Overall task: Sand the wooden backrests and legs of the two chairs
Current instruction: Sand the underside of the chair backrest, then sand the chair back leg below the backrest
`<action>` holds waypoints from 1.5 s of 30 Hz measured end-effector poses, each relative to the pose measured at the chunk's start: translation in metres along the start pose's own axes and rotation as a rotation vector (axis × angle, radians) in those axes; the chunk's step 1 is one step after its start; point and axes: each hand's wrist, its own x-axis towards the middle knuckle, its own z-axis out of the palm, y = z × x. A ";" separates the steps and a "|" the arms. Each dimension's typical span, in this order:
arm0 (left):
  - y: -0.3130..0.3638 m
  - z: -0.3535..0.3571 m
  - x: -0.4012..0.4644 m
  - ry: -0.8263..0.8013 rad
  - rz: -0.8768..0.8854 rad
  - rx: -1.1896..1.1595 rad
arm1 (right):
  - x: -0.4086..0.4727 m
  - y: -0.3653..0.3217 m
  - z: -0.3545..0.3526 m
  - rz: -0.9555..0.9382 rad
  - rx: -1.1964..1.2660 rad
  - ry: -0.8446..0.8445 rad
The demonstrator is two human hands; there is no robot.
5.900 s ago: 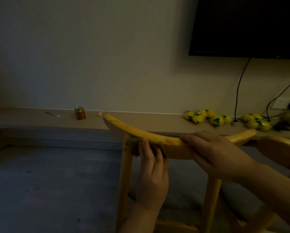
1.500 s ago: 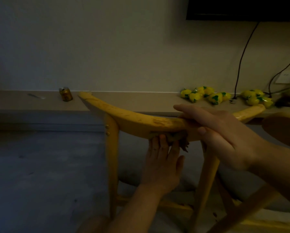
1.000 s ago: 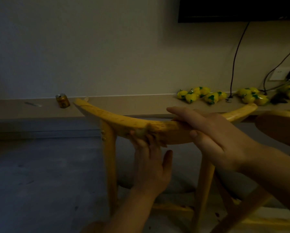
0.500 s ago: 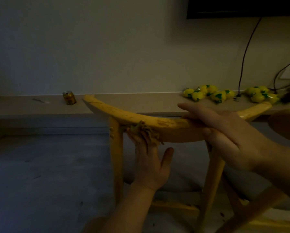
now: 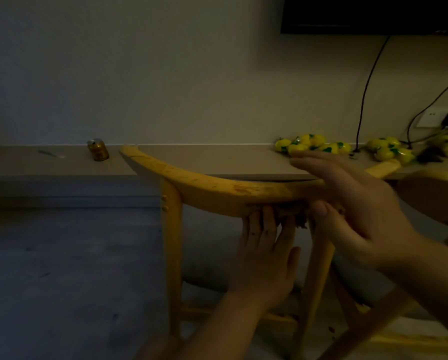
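The room is dim. Straight ahead of the hands stands a plain pale wall (image 5: 165, 74), and along its foot runs a long low beige desk (image 5: 217, 162) with a grey front below its edge. The floor (image 5: 61, 268) to the left of the hands is dull grey with a few dark marks.

The curved wooden backrest (image 5: 217, 190) of the near chair crosses the middle of the view, its left tip reaching up toward the desk's edge. The right hand (image 5: 360, 211) lies over the top of it toward its right end, fingers fairly straight and stretched along the wood, thumb down on the near face; it is blurred. The left hand (image 5: 264, 255) comes up from below and presses a brownish scrap of sandpaper (image 5: 293, 216) against the underside of the backrest, fingers pointing up, just left of the right thumb. Whether those fingers curl round the paper cannot be told. Two legs (image 5: 172, 255) drop from the backrest, one left of the left hand, one behind it.

Right of the right hand, the rounded wooden back of a second chair (image 5: 430, 196) enters at the frame edge.

On the desk, well left of the hands, stands a small gold can (image 5: 98, 149), with a flat pale object (image 5: 50, 153) further left. Beyond the right hand lie clusters of yellow and green packets (image 5: 313, 145). Above them a dark screen (image 5: 373, 14) hangs on the wall; black cables (image 5: 365, 92) run down from it to the desk, near a white wall socket (image 5: 430, 118) with a plug.
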 end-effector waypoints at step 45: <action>0.020 -0.209 0.018 -0.082 -0.802 -1.433 | -0.062 -0.122 -0.009 0.905 1.082 0.284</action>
